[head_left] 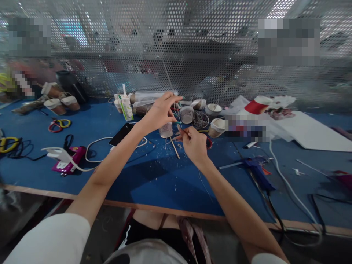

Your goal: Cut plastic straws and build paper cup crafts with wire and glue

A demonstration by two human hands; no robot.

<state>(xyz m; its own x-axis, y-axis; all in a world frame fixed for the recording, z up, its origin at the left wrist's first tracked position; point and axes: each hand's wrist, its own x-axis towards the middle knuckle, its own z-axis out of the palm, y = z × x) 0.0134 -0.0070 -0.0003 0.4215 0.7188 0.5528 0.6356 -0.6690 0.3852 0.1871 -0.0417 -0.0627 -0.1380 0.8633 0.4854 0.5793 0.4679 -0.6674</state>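
Observation:
My left hand (pixel 161 112) is raised above the middle of the table, thumb and forefinger spread apart, with nothing visibly gripped between them. Just below and to its right, my right hand (pixel 194 146) has its fingers pinched together on a thin strand that looks like wire or thread. A fine length of strand (pixel 204 185) trails down beneath that hand to the table. Behind the hands lie a clear plastic cup (pixel 165 131), a bundle of grey wire (pixel 200 120) and brown pots with whitish tops (pixel 217 127). A thin stick (pixel 175 148) lies below the cup.
On the blue table (pixel 165 190) are a black phone (pixel 121 134), a drink carton (pixel 126 107), scissors (pixel 59 124), a purple power strip (pixel 68 160) with white cables, a blue glue gun (pixel 258 172) and a white board (pixel 316 132). A perforated metal screen (pixel 176 47) rises behind.

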